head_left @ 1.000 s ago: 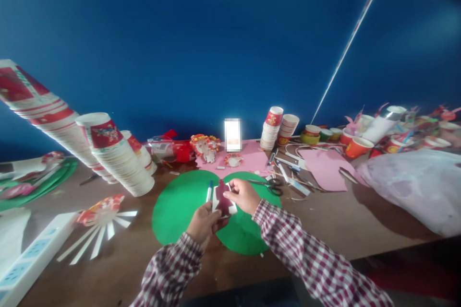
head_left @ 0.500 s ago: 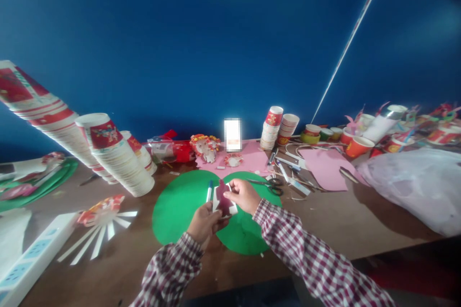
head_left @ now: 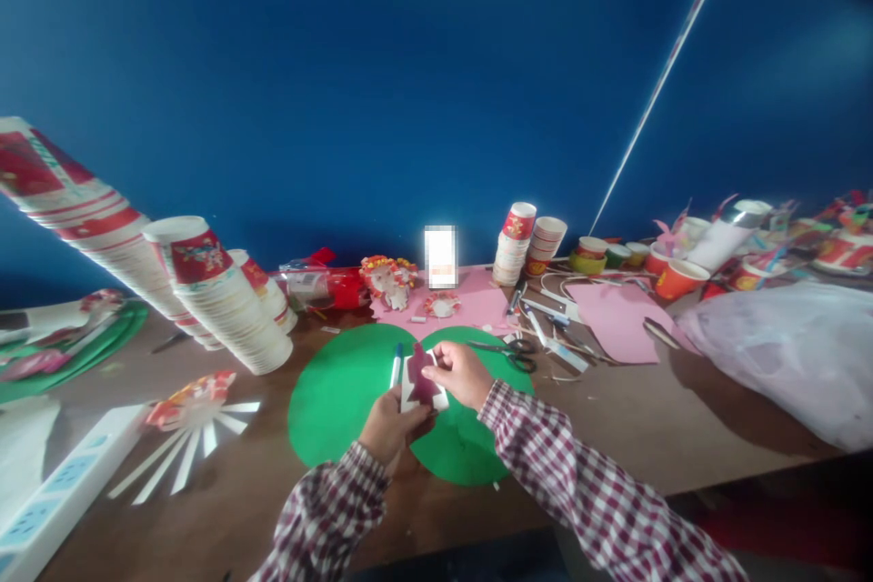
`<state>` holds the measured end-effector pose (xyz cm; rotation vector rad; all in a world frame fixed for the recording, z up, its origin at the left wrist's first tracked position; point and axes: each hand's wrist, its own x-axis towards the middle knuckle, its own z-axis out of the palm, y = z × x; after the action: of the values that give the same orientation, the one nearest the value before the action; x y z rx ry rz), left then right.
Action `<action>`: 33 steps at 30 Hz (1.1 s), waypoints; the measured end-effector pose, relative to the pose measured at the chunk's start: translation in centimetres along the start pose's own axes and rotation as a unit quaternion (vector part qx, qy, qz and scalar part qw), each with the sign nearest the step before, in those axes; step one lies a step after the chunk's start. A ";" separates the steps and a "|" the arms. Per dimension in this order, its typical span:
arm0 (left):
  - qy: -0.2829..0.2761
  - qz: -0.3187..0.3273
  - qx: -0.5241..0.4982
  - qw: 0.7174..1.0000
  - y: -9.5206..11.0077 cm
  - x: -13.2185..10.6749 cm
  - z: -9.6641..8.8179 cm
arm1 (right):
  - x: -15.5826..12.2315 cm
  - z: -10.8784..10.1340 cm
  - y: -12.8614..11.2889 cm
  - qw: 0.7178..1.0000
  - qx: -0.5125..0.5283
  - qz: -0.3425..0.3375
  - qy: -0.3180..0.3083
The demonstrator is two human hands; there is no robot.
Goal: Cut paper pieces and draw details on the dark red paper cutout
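Note:
Low over the middle of the table, my left hand (head_left: 390,424) grips the bottom of a small white card (head_left: 440,398), thumb across its front. A maroon paper cut-out (head_left: 418,371) with a wavy outline lies against the card's face. My right hand (head_left: 462,373) pinches the upper right of the cut-out between thumb and fingers; whether it also grips the card, I cannot tell. Beneath both hands are two overlapping green paper discs (head_left: 327,391). A capped white marker (head_left: 396,366) rests on the left disc, and black-handled scissors (head_left: 518,354) lie on the right disc's far edge.
Tall stacks of paper cups (head_left: 218,291) lean at the left, near a power strip (head_left: 65,482) and a cut paper cup with splayed strips (head_left: 191,418). Pink sheets (head_left: 617,318), pens and cups line the back. A plastic bag (head_left: 784,355) bulges at the right.
The card and cut-out have tilted and shifted slightly left. My left thumb now lies further across the card's lower front; my right hand keeps its pinch, nearly still.

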<state>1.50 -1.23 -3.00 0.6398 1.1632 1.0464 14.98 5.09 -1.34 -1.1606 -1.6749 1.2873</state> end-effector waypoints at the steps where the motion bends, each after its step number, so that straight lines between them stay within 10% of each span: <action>1: 0.001 0.002 0.001 1.000 -0.1 0.1 0.0 | 0.0 0.0 0.0 1.000 0.004 0.000 -0.001; 33: 0.036 0.039 0.050 0.997 0.1 0.4 -0.8 | -0.9 0.5 0.0 0.997 0.078 0.007 -0.019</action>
<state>0.70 -0.96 -3.35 0.7370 1.2675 1.0892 14.82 4.08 -1.50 -1.0641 -1.5637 1.4300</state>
